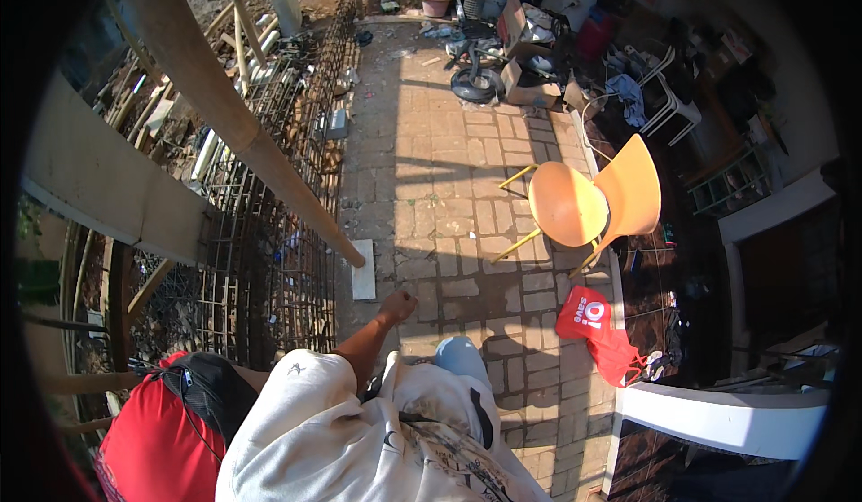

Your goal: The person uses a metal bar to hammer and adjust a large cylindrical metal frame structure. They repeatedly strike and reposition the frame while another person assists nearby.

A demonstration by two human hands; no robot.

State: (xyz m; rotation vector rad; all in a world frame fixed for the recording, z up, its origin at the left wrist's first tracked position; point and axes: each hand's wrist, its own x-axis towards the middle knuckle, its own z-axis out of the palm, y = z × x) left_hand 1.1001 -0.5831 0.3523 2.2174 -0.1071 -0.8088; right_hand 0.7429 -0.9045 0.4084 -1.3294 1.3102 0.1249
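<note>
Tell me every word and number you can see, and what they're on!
Red bag: big white letters; they're clear, but I won't copy out what they say.
White top: dark print on the front, too creased and small to read; the small dark mark near its shoulder is too small to make out.
Cardboard box: too far away to tell whether it has writing.

Harsh sun on paving (431, 129), hard-edged shadows; right side dim; outer edges bent, corners black.
</note>
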